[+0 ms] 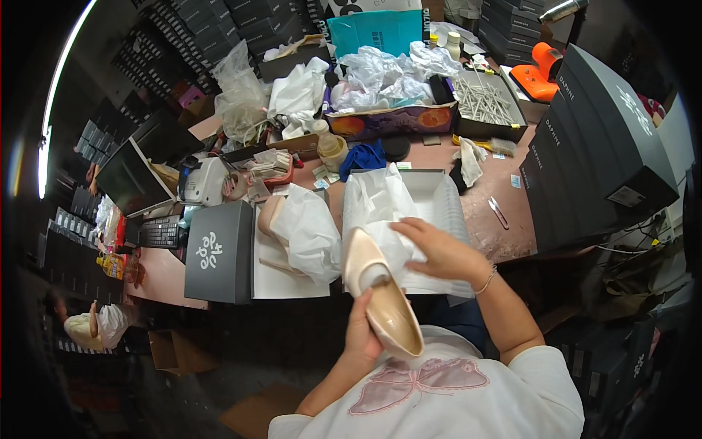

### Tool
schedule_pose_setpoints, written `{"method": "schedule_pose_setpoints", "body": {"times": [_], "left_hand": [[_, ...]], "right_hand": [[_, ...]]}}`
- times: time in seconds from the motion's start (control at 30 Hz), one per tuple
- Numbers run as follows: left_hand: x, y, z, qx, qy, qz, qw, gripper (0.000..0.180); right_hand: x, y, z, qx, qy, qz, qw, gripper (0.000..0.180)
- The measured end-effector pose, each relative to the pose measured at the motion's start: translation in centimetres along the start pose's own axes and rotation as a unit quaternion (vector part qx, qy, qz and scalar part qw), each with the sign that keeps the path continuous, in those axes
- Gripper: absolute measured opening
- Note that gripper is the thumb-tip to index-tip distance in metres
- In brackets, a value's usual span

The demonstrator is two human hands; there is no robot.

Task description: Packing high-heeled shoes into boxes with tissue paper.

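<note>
A pale beige pointed pump (363, 256) is in my left hand (361, 335), held toe-up in front of my chest. White stuffing shows inside its toe, and its heel is hidden. My right hand (450, 252), fingers stretched out, is over white tissue paper (380, 194) in an open shoebox (433, 186); whether it touches the paper I cannot tell. Left of this box, another open shoebox (281, 284) has a beige high-heeled shoe (269, 216) in it, partly covered by tissue paper (313, 238). Beside it is a dark grey lid (217, 252) with white lettering.
Small scissors (499, 213) lie on the pinkish table (515, 238). Stacked dark shoeboxes (607, 132) rise at the right. Behind are a carton of crumpled paper (395, 121), a box of thin white sticks (484, 102) and a bottle (333, 150). At left stand a monitor (137, 177) and keyboard (159, 232).
</note>
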State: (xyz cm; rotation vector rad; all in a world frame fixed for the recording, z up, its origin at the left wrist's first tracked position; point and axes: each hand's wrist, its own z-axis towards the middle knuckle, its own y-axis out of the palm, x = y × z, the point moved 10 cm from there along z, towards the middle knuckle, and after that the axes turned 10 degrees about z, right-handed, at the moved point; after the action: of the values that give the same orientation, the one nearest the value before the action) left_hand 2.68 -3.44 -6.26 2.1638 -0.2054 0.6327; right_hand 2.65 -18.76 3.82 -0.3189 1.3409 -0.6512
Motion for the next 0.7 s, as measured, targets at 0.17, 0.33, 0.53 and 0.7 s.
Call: {"method": "schedule_pose_setpoints", "body": {"times": [0.17, 0.33, 0.53, 0.7], "left_hand": [[2.4, 0.1, 0.7, -0.005, 0.031, -0.008, 0.999, 0.052], [2.6, 0.5, 0.9, -0.020, 0.031, -0.013, 0.999, 0.055], [2.5, 0.1, 1.5, -0.014, 0.041, -0.032, 0.999, 0.058], [1.6, 2.1, 0.6, -0.009, 0.045, 0.012, 0.999, 0.056]], "right_hand": [[11.4, 7.8, -2.7, -0.152, 0.111, -0.256, 0.948, 0.014], [14.6, 10.2, -1.2, -0.119, 0.153, -0.302, 0.933, 0.014], [-0.9, -0.6, -3.3, -0.033, 0.074, 0.015, 0.997, 0.027], [-5.4, 2.8, -2.2, 0.025, -0.099, -0.033, 0.994, 0.027]]}}
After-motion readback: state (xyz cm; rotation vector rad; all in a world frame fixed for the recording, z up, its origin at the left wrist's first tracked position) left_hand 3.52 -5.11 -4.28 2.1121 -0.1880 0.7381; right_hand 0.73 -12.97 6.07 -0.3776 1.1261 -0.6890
